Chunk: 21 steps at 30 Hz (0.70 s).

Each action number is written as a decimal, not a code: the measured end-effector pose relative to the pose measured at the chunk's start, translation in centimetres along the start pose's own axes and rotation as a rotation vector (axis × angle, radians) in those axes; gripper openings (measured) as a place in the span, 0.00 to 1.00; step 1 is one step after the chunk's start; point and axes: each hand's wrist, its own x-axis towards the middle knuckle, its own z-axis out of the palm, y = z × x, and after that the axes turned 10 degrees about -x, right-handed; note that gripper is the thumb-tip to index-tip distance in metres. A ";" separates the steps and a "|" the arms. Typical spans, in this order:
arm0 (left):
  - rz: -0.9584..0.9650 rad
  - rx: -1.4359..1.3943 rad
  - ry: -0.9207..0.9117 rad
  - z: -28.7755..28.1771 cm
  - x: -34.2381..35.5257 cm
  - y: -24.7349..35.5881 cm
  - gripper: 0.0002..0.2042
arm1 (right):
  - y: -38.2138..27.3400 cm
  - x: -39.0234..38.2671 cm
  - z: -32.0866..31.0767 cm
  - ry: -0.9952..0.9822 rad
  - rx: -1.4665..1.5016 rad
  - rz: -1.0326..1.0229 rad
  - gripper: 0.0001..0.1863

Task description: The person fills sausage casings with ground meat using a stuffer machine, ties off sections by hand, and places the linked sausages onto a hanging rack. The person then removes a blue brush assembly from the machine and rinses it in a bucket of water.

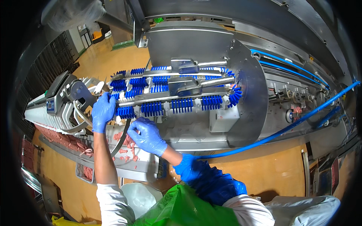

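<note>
In blue gloves, my left hand (103, 111) reaches up to the left end of a conveyor unit (151, 98) with rows of blue rubber fingers (152, 108); its fingers are bent against that end, and what they grip is hidden. Lower and to the right, my right hand (147, 136) is curled beside a dark curved band (121, 140), below the blue fingers; anything inside it cannot be made out. Pink meat pieces (132, 152) lie under and around the band.
A white slatted chain conveyor (60, 119) with a grey control box (56, 96) stands left, carrying pink meat. A steel housing (249, 113) and blue hose (283, 132) are right. Low down sit a crate of meat (86, 172) and a pale tub (135, 199); steel framing (188, 7) runs overhead.
</note>
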 end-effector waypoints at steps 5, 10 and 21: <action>0.099 -0.012 0.060 -0.1 -0.6 -1.3 0.25 | -0.7 0.3 -0.5 -0.114 -0.030 0.020 0.05; 0.202 -0.099 0.137 -0.5 -1.8 -2.2 0.23 | -0.9 -0.1 -1.1 -0.076 -0.281 -0.082 0.09; 0.210 -0.181 0.180 -0.4 -2.0 -2.8 0.25 | -7.0 6.3 -10.1 0.324 -0.883 0.245 0.07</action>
